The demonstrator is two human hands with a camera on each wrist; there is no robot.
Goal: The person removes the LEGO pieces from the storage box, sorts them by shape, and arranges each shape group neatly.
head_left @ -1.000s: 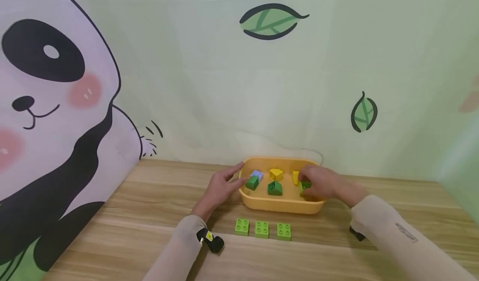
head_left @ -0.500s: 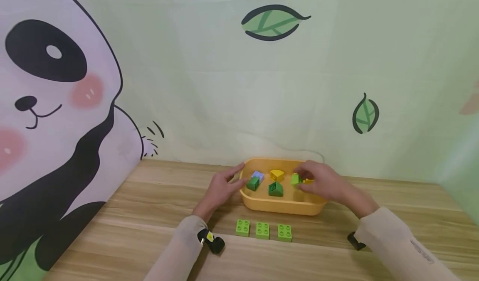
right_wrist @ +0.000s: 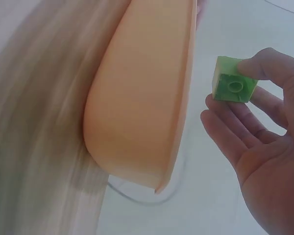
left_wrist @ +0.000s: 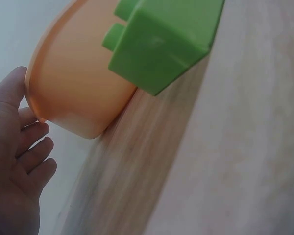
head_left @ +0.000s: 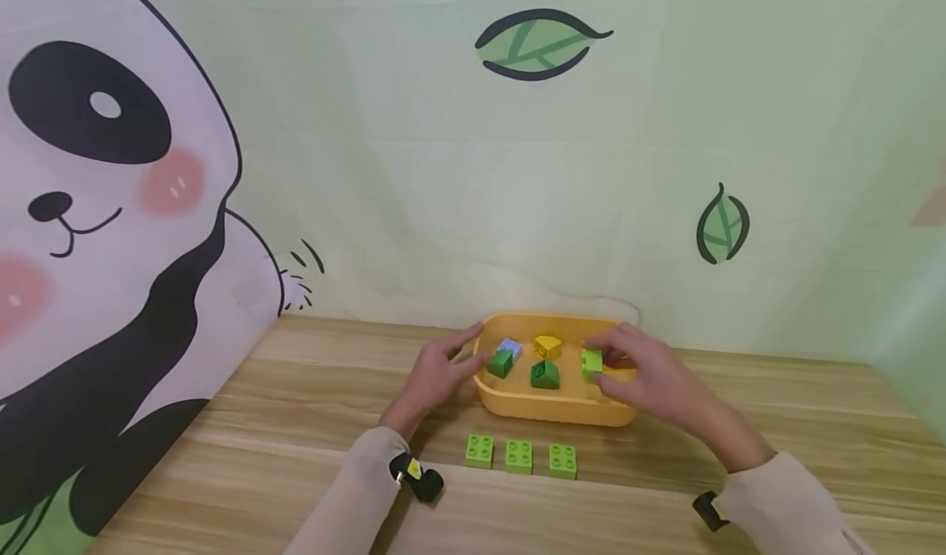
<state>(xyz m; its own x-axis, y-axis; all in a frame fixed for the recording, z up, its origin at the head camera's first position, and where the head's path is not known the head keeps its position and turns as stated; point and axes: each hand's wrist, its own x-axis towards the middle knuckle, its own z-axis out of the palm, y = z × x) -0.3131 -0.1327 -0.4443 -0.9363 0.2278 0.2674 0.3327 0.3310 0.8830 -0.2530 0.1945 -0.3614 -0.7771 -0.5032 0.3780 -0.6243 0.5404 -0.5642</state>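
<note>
The place can be recognised as a small tabletop corner decorated in a children's style; whether it is set up in a home, a nursery or a studio cannot be told. The wood-grain table [head_left: 296,456] is closed in at the left, far and right by a pale green backdrop [head_left: 414,169], in which creases can be seen. A cartoon panda [head_left: 126,251] is pictured at the left, and a large leaf [head_left: 535,44] and a small leaf [head_left: 723,227] farther right. Toy bricks [head_left: 519,456] are set out on the near side of a yellow tray [head_left: 557,409]. Small black devices [head_left: 426,483] are worn at both cuffs [head_left: 380,442].
</note>
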